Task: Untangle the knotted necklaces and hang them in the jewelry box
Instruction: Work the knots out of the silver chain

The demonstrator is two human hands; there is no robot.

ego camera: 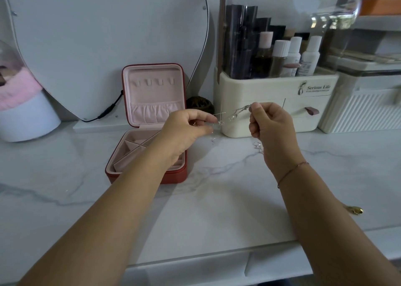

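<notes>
- Two bare hands are raised above the marble counter (217,209), with the silver necklaces (233,114) stretched between them in the air, in front of the cream organizer (260,86).
- Left hand (186,127): thumb and forefinger pinch one end of the tangled chain, the other fingers loosely curled underneath.
- Right hand (271,125): fingers curled in, thumb and forefinger pinching the other end of the chain a little higher; a thin bracelet (293,172) circles that wrist.
- Small loose lengths of chain hang below each hand, just above the counter; whether they touch it I cannot tell.
- Jewelry box (178,175), red outside and pink inside, stands open on the counter to the left of the hands, partly behind the left forearm; its upright lid shows a row of bare hooks (155,81) above a gathered pocket.
- Behind the box, at the far left, leans a heart-shaped mirror (97,36).
- Bottles (290,53) stand in the organizer's top under a clear cover.
- Near the right forearm a small gold object (355,210) lies on the counter.
</notes>
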